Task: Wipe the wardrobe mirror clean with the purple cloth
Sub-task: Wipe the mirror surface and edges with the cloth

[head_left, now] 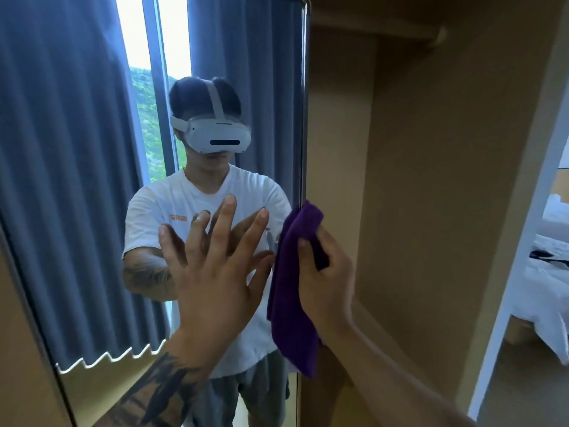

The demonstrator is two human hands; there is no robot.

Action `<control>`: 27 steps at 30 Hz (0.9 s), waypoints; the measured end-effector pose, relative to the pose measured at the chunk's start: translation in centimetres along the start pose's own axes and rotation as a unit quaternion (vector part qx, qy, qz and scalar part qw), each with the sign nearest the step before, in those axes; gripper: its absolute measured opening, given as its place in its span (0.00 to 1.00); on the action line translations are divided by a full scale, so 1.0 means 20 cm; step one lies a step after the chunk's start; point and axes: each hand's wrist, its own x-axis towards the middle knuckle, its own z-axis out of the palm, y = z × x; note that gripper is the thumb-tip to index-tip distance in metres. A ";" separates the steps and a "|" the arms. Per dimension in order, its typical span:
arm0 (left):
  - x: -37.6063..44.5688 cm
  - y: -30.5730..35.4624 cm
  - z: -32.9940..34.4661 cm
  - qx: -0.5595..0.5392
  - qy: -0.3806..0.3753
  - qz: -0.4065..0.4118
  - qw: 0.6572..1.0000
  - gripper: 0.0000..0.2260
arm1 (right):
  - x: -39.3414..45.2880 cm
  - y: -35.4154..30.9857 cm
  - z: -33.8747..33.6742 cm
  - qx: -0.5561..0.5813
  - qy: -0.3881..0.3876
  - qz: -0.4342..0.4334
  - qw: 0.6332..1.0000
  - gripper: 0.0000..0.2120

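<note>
The wardrobe mirror (92,180) is standing upright on the left of the scene, its rounded metal frame edge (304,103) running vertically down the middle. The left hand (215,272) is lying flat against the glass with its fingers (226,217) straight and spread apart, holding nothing; a tattooed forearm (160,386) is leading up to it from the near left.

The right hand (326,278) is holding the purple cloth (292,288) at the right edge of the mirror, just beside the left hand. Its grip is clamped on the cloth: the thumb (304,254) is pressing on the near face of the fabric and the remaining fingers are hidden behind it. The cloth is hanging in a long fold, its upper corner rising above the hand and its lower end dropping below the wrist, overlapping the frame edge. Whether the cloth is touching the glass cannot be told.

The mirror is reflecting a person in a white T-shirt (184,204) wearing a white headset (215,137), with blue curtains (61,149) and a bright window (144,57) behind.

To the right of the mirror, the open wardrobe interior (415,180) is showing plain tan panels. At the far right, a bed with white bedding (551,288) is showing through an opening
</note>
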 end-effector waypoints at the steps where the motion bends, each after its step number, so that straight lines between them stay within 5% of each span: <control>1: 0.00 0.00 0.01 0.002 0.003 0.001 1.000 0.27 | 0.02 -0.01 0.00 0.003 0.002 -0.008 1.000 0.13; 5: 0.01 0.01 0.01 0.001 0.006 -0.005 1.000 0.27 | 0.30 -0.16 0.03 0.007 0.037 -0.031 0.999 0.08; 8: 0.01 0.02 0.01 0.004 0.012 -0.003 1.000 0.27 | 0.49 -0.24 0.05 0.023 0.053 -0.028 0.998 0.13; 17: 0.03 0.01 -0.02 0.015 0.012 -0.005 1.000 0.26 | 0.04 -0.02 0.01 0.008 0.016 -0.016 1.000 0.13; 21: 0.18 -0.04 -0.09 0.022 -0.010 0.051 0.998 0.29 | 0.32 -0.18 0.01 -0.021 0.032 -0.051 0.998 0.07; 23: 0.27 -0.06 -0.13 0.043 -0.045 0.076 0.995 0.32 | 0.48 -0.27 0.03 -0.046 0.039 -0.057 0.997 0.13; 27: 0.40 -0.07 -0.19 0.039 -0.016 0.085 0.996 0.27 | 0.51 -0.31 0.05 -0.036 0.042 -0.069 0.996 0.12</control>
